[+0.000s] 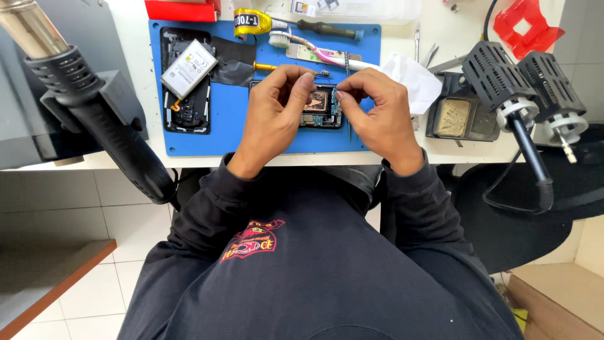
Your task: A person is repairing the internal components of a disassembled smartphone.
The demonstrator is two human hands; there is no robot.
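Note:
A small phone circuit board [319, 106] lies on the blue work mat [233, 132], between my two hands. My left hand [274, 116] pinches the board's upper left edge with thumb and forefinger. My right hand [377, 116] holds thin metal tweezers [347, 94] upright, their tip touching the board's right side. An opened black phone body [185, 107] rests on the mat's left part with a white battery [189, 68] lying tilted on it.
A hot-air gun [94, 107] in its holder stands at the left. At the right are two black soldering-iron stands [522, 82] and a sponge tray [456, 116]. A toothbrush [314, 47], a screwdriver [327, 28], a glue tube [251, 22] and a white tissue [412, 79] lie behind.

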